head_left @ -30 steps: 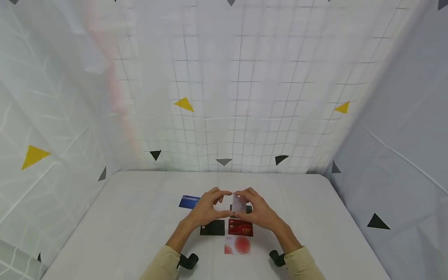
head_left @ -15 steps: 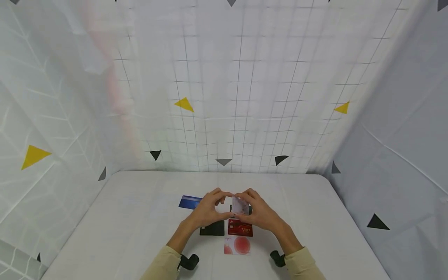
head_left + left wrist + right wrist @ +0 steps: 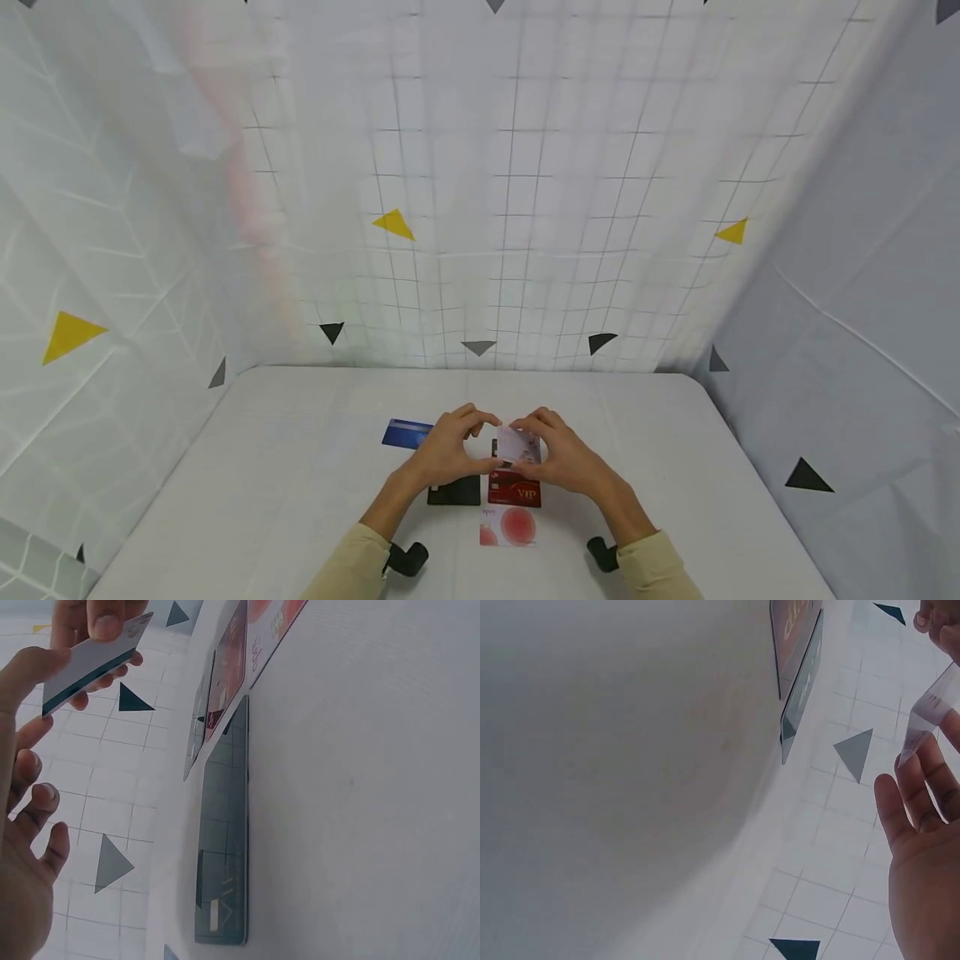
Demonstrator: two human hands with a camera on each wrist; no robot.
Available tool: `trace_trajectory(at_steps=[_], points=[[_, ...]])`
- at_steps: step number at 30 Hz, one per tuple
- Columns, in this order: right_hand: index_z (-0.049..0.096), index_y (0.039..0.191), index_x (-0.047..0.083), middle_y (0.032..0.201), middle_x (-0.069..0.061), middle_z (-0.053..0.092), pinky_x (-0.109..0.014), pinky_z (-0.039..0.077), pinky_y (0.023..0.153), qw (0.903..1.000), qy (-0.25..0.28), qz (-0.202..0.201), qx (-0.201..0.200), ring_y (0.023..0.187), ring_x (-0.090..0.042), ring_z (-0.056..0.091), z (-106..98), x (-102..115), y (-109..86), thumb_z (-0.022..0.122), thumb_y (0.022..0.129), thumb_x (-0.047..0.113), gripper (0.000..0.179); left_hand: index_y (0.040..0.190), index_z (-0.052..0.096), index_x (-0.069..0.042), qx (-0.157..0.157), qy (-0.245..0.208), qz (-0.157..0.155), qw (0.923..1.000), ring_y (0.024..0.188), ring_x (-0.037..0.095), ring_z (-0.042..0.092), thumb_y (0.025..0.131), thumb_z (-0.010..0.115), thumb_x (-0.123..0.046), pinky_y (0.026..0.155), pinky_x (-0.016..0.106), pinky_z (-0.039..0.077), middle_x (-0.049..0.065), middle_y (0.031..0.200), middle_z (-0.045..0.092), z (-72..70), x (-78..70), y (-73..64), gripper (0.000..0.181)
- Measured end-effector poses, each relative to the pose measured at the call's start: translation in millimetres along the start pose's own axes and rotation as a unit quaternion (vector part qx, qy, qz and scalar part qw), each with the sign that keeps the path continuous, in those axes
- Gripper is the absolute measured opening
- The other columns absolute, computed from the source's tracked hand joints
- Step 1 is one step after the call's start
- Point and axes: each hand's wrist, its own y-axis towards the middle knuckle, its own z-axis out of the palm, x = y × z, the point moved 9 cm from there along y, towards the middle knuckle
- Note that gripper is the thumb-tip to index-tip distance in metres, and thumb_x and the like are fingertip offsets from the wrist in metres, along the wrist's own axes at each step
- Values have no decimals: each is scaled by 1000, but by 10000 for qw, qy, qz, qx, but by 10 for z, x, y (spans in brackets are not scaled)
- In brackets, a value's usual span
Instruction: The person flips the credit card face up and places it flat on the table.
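Both hands hold a pale pinkish-white card up over the table, with its face tilted toward the head camera. My left hand has thumb and index fingertips at the corners of the card's left end. At the other end, my right hand pinches the card between thumb and fingers. A dark stripe runs along the card in the left wrist view. Right below the hands lie a red VIP card and a black card. Another dark card is mostly hidden behind the held one.
A blue card lies beyond the left hand, partly covered by it. Nearest the person is a white card with red circles. The white table is enclosed by white sheets bearing a grid and coloured triangles.
The held card has turned, and more of its face shows to the head camera. My right hand has shifted slightly right and down, while the left hand stays nearly still.
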Motion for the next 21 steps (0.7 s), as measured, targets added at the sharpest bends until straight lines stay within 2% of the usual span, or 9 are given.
trace_trajectory(at_steps=[6,11,21], points=[[61,129,31,117,12,50,-40,51,93,9993,-32,366,-24,109,-12,50,-54,-134,-54,84,79,43,56,130,59,-37,19,11,-92,10000,91,24,52,81,77,-59,74,33,37,9,101,55,23,47,5,57],[63,128,28,117,11,51,-42,51,93,9984,47,562,-99,111,-19,52,-113,-205,-104,86,78,42,57,130,60,-36,59,-24,-258,9996,92,23,52,81,76,-60,74,33,38,9,102,56,34,99,1,57],[64,126,28,114,15,52,-41,50,89,9984,93,515,-205,108,-21,53,-152,-306,-164,87,76,45,57,131,60,-35,201,-17,-532,9984,97,27,54,81,75,-60,74,33,41,7,105,57,57,146,-22,58]])
